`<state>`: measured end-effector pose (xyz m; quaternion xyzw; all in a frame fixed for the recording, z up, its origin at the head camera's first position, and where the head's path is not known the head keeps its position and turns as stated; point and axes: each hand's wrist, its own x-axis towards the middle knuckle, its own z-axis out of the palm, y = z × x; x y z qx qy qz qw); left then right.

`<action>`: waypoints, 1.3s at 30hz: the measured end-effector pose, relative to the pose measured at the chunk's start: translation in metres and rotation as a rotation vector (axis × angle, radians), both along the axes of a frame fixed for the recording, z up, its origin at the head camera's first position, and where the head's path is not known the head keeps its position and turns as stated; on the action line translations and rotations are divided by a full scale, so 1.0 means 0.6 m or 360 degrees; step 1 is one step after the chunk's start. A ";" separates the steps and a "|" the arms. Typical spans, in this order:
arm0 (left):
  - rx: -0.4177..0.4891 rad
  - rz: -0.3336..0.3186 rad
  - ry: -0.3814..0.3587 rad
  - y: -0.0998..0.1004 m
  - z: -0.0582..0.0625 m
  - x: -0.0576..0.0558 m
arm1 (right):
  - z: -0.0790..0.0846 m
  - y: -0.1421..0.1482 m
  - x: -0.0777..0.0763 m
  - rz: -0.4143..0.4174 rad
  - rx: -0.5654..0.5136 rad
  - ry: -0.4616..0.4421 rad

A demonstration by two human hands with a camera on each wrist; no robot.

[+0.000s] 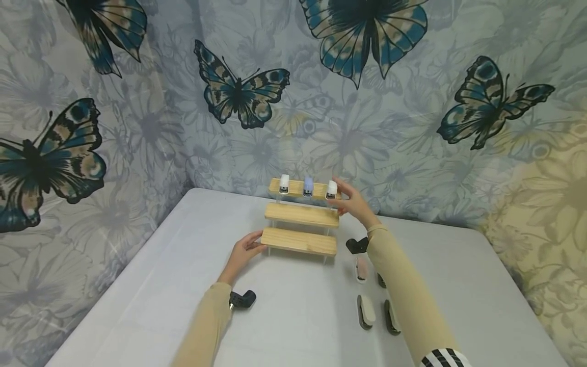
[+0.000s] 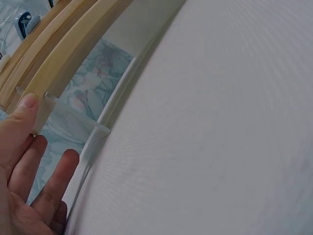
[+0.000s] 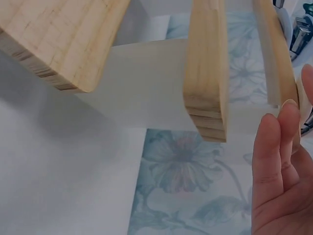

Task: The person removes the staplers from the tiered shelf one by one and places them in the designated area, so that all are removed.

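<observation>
A three-step wooden display shelf (image 1: 300, 242) with clear supports stands on the white table. My left hand (image 1: 245, 251) grips the left end of its lowest board; in the left wrist view the thumb (image 2: 28, 102) lies on the wood and the other fingers spread below. On the top board stand a white stapler (image 1: 284, 184), a blue stapler (image 1: 308, 186) and another white stapler (image 1: 331, 190). My right hand (image 1: 355, 204) is around that right-hand stapler, at the board's right end. In the right wrist view its fingers (image 3: 267, 152) also touch the board, and the stapler is mostly hidden.
Right of the shelf lie a pink stapler (image 1: 361, 269), a cream stapler (image 1: 366, 311) and another dark-based stapler (image 1: 391, 318), with a further dark item (image 1: 381, 280) partly behind my right sleeve. A butterfly-patterned curtain (image 1: 353, 137) hangs right behind the table.
</observation>
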<state>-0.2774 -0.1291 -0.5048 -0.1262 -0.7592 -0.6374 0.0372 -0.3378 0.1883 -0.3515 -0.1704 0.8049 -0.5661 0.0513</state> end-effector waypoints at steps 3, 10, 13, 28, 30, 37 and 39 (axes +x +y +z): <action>-0.0008 -0.0023 -0.0015 0.002 0.019 0.012 | -0.009 0.001 -0.004 -0.0030 -0.0008 0.0008; 0.0021 -0.0015 -0.0034 -0.001 -0.005 0.000 | -0.049 0.009 -0.022 -0.0134 -0.0077 0.0046; 0.0018 -0.0003 -0.0026 -0.001 -0.009 -0.002 | -0.054 0.010 -0.019 -0.0132 -0.0151 0.0039; 0.0003 0.0022 0.0004 0.000 -0.012 -0.006 | -0.009 0.012 0.045 -0.0103 -0.0145 0.0049; 0.0005 0.0016 0.0009 0.000 -0.011 -0.006 | -0.008 0.015 0.052 -0.0082 -0.0132 0.0050; 0.0006 0.0015 -0.0011 0.001 -0.008 -0.004 | -0.003 0.024 0.078 -0.0018 -0.0135 0.0057; 0.0002 0.0010 -0.0032 0.002 -0.006 -0.001 | -0.004 0.028 0.086 0.0004 -0.0139 0.0060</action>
